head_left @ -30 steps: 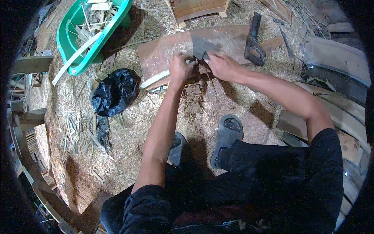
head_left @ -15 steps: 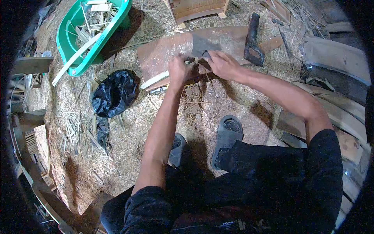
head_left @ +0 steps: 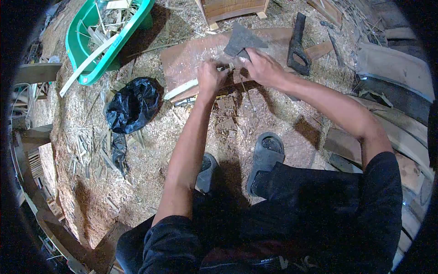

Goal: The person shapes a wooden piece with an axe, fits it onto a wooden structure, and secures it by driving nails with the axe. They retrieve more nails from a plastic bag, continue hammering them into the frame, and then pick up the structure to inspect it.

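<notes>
My right hand point(head_left: 264, 68) is closed on a dark grey, roughly triangular flat sheet point(head_left: 244, 39) that looks like sandpaper. The sheet sticks out beyond the fingers, above a brown board point(head_left: 182, 64) on the ground. To its left, my left hand point(head_left: 211, 77) is closed in a pinch over the board's near edge. Something small and pale shows near its fingertips, too small to name. Under my left wrist lies a pale wood strip point(head_left: 181, 89) along the board. A handsaw point(head_left: 299, 48) with a dark handle rests at the board's right end.
A green tub point(head_left: 98, 68) holding wood scraps stands at the upper left, with a black plastic bag point(head_left: 133, 107) below it. A wooden box-like piece point(head_left: 235, 10) is at the top. Planks point(head_left: 397, 68) are stacked at the right. Shavings cover the ground.
The grey sheet has swung up and now spreads above my right hand; before, it lay lower between both hands. My left hand has hardly moved.
</notes>
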`<control>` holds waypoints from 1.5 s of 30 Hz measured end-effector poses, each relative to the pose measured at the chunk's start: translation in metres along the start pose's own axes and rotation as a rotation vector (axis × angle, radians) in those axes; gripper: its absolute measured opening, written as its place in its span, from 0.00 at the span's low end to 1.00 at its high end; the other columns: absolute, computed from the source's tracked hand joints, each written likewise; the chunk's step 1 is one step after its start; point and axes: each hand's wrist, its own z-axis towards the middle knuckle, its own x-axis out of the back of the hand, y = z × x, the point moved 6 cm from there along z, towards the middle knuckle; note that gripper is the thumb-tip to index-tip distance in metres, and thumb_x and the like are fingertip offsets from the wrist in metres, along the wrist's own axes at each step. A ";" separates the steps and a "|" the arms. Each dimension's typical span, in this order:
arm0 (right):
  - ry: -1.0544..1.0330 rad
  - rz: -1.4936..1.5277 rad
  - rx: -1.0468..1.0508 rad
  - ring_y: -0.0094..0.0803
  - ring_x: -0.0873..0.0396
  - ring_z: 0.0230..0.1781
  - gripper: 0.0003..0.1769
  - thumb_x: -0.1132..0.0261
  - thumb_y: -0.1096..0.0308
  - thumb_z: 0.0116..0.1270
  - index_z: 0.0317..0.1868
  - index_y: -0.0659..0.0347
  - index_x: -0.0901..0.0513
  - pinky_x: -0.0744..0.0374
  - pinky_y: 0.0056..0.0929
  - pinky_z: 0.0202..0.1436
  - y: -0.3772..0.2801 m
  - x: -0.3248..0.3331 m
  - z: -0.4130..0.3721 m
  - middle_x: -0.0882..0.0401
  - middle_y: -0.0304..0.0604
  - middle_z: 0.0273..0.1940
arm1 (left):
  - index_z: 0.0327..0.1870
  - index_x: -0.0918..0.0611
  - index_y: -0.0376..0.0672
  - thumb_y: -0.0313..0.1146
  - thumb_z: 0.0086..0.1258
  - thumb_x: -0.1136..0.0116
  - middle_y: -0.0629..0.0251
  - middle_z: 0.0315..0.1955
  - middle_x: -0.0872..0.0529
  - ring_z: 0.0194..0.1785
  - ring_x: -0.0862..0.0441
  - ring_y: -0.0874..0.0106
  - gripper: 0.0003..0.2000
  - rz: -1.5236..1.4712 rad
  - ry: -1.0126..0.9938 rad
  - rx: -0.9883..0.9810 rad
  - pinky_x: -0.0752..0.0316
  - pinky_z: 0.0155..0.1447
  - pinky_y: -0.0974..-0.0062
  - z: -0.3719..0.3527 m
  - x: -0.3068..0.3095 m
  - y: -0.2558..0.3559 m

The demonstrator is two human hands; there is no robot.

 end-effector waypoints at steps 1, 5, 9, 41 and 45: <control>-0.055 -0.006 -0.017 0.67 0.22 0.44 0.16 0.49 0.65 0.75 0.51 0.73 0.31 0.24 0.58 0.49 0.002 -0.005 -0.002 0.23 0.70 0.42 | 0.41 0.09 0.47 0.43 0.53 0.26 0.53 0.41 0.12 0.45 0.15 0.54 0.16 -0.010 -0.007 0.002 0.22 0.52 0.61 0.000 -0.001 -0.001; -0.161 -0.113 0.111 0.64 0.21 0.43 0.15 0.50 0.65 0.76 0.49 0.72 0.31 0.22 0.55 0.48 0.008 -0.021 -0.005 0.24 0.68 0.41 | 0.41 0.09 0.47 0.43 0.53 0.25 0.54 0.41 0.12 0.44 0.14 0.54 0.16 0.035 0.004 -0.046 0.21 0.51 0.61 0.001 -0.002 -0.001; -0.107 -0.007 -0.058 0.60 0.20 0.42 0.12 0.51 0.66 0.76 0.48 0.70 0.30 0.21 0.54 0.46 -0.001 -0.002 0.008 0.24 0.65 0.39 | 0.41 0.10 0.46 0.44 0.53 0.25 0.54 0.39 0.11 0.43 0.13 0.55 0.17 0.030 0.008 -0.011 0.21 0.50 0.62 -0.003 -0.004 -0.006; -0.082 -0.023 -0.106 0.68 0.22 0.45 0.16 0.50 0.64 0.76 0.51 0.71 0.30 0.23 0.57 0.48 -0.001 -0.005 0.002 0.22 0.71 0.44 | 0.41 0.10 0.45 0.41 0.52 0.24 0.55 0.38 0.11 0.42 0.13 0.56 0.16 -0.077 0.001 0.011 0.20 0.50 0.63 0.002 0.002 0.001; -0.133 -0.075 -0.074 0.67 0.22 0.45 0.16 0.50 0.64 0.77 0.50 0.72 0.30 0.23 0.57 0.48 -0.003 -0.007 -0.001 0.22 0.69 0.44 | 0.41 0.10 0.45 0.41 0.52 0.24 0.55 0.38 0.11 0.42 0.13 0.57 0.16 -0.074 0.009 0.015 0.20 0.49 0.63 0.001 -0.001 -0.003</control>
